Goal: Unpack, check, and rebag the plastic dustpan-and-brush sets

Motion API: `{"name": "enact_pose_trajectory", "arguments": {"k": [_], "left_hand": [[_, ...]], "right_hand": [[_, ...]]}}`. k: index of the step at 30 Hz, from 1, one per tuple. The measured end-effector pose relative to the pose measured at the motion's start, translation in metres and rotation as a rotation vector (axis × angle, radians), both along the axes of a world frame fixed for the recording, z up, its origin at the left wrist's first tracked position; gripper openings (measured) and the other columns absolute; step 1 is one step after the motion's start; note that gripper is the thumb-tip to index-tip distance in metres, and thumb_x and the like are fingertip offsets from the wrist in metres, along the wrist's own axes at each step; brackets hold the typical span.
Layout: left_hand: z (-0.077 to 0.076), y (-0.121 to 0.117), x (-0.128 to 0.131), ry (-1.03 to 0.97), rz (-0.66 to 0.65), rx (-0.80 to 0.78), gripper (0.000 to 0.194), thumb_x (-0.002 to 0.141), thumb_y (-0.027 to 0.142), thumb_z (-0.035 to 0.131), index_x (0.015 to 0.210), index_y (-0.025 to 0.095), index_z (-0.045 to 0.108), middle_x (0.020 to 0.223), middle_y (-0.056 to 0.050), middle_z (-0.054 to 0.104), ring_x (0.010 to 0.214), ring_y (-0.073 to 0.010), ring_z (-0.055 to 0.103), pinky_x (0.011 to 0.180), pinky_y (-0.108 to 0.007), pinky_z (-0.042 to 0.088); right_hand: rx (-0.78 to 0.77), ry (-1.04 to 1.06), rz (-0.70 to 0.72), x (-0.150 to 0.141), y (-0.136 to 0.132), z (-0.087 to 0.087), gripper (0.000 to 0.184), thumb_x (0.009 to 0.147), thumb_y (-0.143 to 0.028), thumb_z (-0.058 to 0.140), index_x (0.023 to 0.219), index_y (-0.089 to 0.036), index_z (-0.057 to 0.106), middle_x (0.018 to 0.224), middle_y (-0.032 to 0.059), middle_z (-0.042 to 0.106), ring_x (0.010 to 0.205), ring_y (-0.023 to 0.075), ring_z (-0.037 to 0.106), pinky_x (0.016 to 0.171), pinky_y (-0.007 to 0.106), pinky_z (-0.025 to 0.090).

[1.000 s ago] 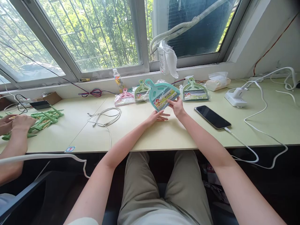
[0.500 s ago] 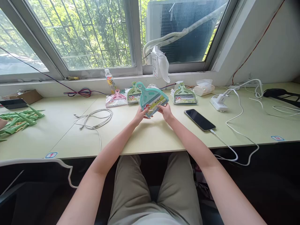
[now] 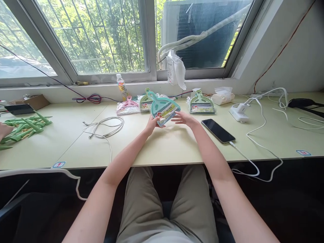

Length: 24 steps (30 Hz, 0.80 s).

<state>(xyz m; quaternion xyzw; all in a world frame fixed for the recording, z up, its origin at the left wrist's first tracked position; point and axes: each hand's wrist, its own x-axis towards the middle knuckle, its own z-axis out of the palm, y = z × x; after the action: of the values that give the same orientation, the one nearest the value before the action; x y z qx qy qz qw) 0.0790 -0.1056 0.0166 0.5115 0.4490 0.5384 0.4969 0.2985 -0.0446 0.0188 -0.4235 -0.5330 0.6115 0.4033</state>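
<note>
A wrapped turquoise dustpan-and-brush set [image 3: 163,106] with a yellow label is held up over the table, tilted. My left hand [image 3: 152,124] grips its lower left edge, thumb on the front. My right hand [image 3: 186,118] is open at its right side, fingers stretched out close to the edge; I cannot tell whether they touch it. Behind stand a wrapped pink dustpan set [image 3: 128,106] and a green dustpan set [image 3: 144,102], partly covered by the turquoise one. Another green dustpan set [image 3: 201,103] stands farther right.
A phone [image 3: 218,130] on a charging cable lies right of my right arm, near a white power strip [image 3: 238,114] and a tissue pack [image 3: 222,96]. A coiled cable [image 3: 107,127] lies at left. Another person's hand [image 3: 5,130] is by green strips [image 3: 27,126]. A bottle [image 3: 122,88] stands behind.
My right hand has let go of the set's lower right edge, and its fingers have spread out. My left hand keeps its hold. The view has shifted slightly.
</note>
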Motion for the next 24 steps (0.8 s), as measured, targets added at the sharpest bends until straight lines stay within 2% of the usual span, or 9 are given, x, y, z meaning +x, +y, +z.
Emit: {"name": "enact_pose_trajectory", "arguments": {"k": [1,3,5,7,10,14,18,21,24], "left_hand": [[0.002,0.002,-0.004,-0.04,0.042,-0.026,0.055,0.08,0.022,0.056,0.133,0.016,0.043,0.107,-0.009,0.071,0.059,-0.0175,0.07,0.058,-0.035,0.062],[0.008,0.007,-0.017,-0.134,0.115,-0.073,0.052,0.079,0.018,0.056,0.13,0.013,0.049,0.102,-0.008,0.071,0.063,-0.0164,0.069,0.064,-0.036,0.064],[0.015,0.01,-0.034,-0.219,0.127,-0.111,0.045,0.079,0.015,0.055,0.124,0.009,0.055,0.098,-0.01,0.072,0.071,-0.017,0.07,0.068,-0.034,0.065],[0.02,0.01,-0.051,-0.264,0.083,-0.13,0.04,0.081,0.013,0.054,0.12,0.007,0.059,0.099,-0.012,0.073,0.08,-0.0187,0.071,0.067,-0.03,0.064],[0.023,0.008,-0.066,-0.282,-0.04,-0.144,0.038,0.083,0.012,0.054,0.12,0.007,0.06,0.107,-0.013,0.073,0.089,-0.022,0.074,0.059,-0.026,0.061],[0.023,0.004,-0.073,-0.273,-0.084,-0.201,0.042,0.083,0.01,0.054,0.125,0.008,0.057,0.102,-0.013,0.074,0.083,-0.0227,0.075,0.051,-0.024,0.056],[0.024,0.004,-0.084,-0.173,-0.122,-0.291,0.042,0.083,0.011,0.055,0.125,0.005,0.056,0.087,-0.012,0.073,0.067,-0.0206,0.072,0.047,-0.025,0.053],[0.021,0.005,-0.097,-0.094,-0.162,-0.328,0.036,0.084,0.013,0.057,0.119,0.005,0.057,0.079,-0.013,0.073,0.054,-0.0173,0.066,0.042,-0.023,0.049],[0.017,0.006,-0.109,-0.059,-0.184,-0.354,0.026,0.085,0.018,0.057,0.108,0.006,0.059,0.073,-0.014,0.072,0.041,-0.0119,0.056,0.036,-0.02,0.04]], "right_hand": [[0.015,-0.085,-0.06,0.008,0.003,-0.001,0.024,0.084,-0.038,0.069,0.1,-0.02,0.067,0.104,0.0109,0.078,0.081,0.0248,0.077,0.082,0.043,0.063],[0.129,-0.264,-0.367,0.017,0.007,-0.006,0.025,0.088,-0.034,0.062,0.107,-0.019,0.067,0.112,0.0142,0.076,0.088,0.0261,0.077,0.087,0.046,0.061],[0.403,-0.441,-0.498,0.015,0.008,-0.014,0.044,0.083,-0.025,0.067,0.127,-0.023,0.061,0.135,0.0141,0.065,0.113,0.0298,0.07,0.097,0.051,0.056],[0.692,-0.559,-0.436,0.004,0.006,-0.021,0.064,0.078,-0.02,0.073,0.138,-0.028,0.055,0.152,0.0112,0.051,0.135,0.0337,0.054,0.106,0.055,0.051],[0.946,-0.576,-0.338,-0.018,-0.003,-0.022,0.065,0.084,-0.027,0.072,0.145,-0.031,0.049,0.155,0.0096,0.047,0.142,0.0341,0.043,0.111,0.056,0.045],[1.007,-0.491,-0.339,-0.035,-0.014,-0.018,0.058,0.095,-0.036,0.06,0.151,-0.03,0.043,0.146,0.0111,0.056,0.131,0.0331,0.05,0.101,0.051,0.052],[1.066,-0.507,-0.349,-0.032,-0.016,-0.013,0.035,0.096,-0.027,0.057,0.13,-0.031,0.066,0.14,0.0079,0.059,0.13,0.032,0.05,0.104,0.052,0.051],[1.176,-0.543,-0.207,-0.024,-0.016,-0.006,0.028,0.094,-0.02,0.061,0.111,-0.035,0.077,0.144,0.0025,0.058,0.134,0.0302,0.048,0.109,0.052,0.049],[1.214,-0.59,-0.022,-0.023,-0.018,0.0,0.035,0.092,-0.017,0.064,0.117,-0.038,0.076,0.14,0.0008,0.063,0.128,0.0282,0.055,0.107,0.05,0.051]]}}
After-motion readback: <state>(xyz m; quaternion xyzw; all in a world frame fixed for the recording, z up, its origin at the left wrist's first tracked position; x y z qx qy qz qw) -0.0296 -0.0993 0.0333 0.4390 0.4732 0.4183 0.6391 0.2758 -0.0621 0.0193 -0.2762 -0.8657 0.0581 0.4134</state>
